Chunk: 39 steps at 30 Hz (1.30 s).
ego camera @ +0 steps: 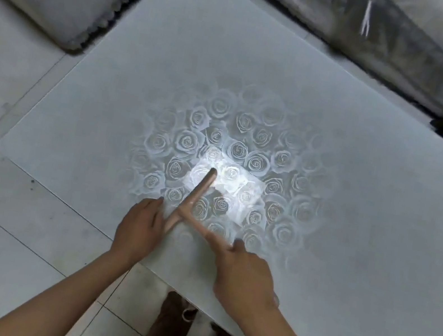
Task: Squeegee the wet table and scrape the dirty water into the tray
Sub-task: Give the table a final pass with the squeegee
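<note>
**Right hand (pixel 245 278) on squeegee (pixel 192 201): wiping step**

Grips the handle, index finger stretched forward. Left hand (pixel 138 230) lies flat, fingers straight, beside the blade's near end. Blade rests on the table (pixel 363 163), over its rose pattern. Tray not in view; next stroke probably needs firm pressure toward an edge.

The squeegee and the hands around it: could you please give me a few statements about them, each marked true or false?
1. The right hand holds the handle of the squeegee. True.
2. The squeegee's blade lies over the rose pattern on the table. True.
3. A tray stands on the table beside the squeegee. False: none is in view.
4. The left hand is raised high above the far edge of the table. False: it lies low at the near end of the blade, with its fingers straight.
</note>
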Available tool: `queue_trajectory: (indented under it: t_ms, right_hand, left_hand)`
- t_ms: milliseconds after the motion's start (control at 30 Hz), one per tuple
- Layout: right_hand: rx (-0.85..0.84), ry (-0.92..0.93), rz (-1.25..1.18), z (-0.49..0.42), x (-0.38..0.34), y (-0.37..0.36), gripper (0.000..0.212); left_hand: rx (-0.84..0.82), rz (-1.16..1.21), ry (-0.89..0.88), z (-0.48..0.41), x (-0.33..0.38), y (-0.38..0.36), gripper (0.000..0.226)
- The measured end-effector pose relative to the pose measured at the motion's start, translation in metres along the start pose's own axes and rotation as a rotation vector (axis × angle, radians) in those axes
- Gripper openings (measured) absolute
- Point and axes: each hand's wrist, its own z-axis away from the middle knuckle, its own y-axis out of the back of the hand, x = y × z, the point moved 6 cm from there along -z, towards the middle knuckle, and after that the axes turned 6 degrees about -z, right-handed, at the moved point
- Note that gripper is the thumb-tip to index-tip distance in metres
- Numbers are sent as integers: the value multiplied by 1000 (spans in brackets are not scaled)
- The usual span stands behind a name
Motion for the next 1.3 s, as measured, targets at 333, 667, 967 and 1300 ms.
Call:
queue_trajectory:
  t_ms: [333,667,967,1300]
  right_hand:
    - [-107,-305,7,113,63,-24,78]
    - [167,-269,-56,23,71,9,75]
    - [73,-296,-13,79,61,6,97]
    - [-137,-402,-6,117,77,-34,85]
  left_hand:
    - [-191,-258,-199,7,21,-24,35]
    - [-352,-543,-288,17,20,-40,40]
    - [-575,-545,-208,10,22,-39,48]
    - [-409,-331,-226,4,21,-22,58]
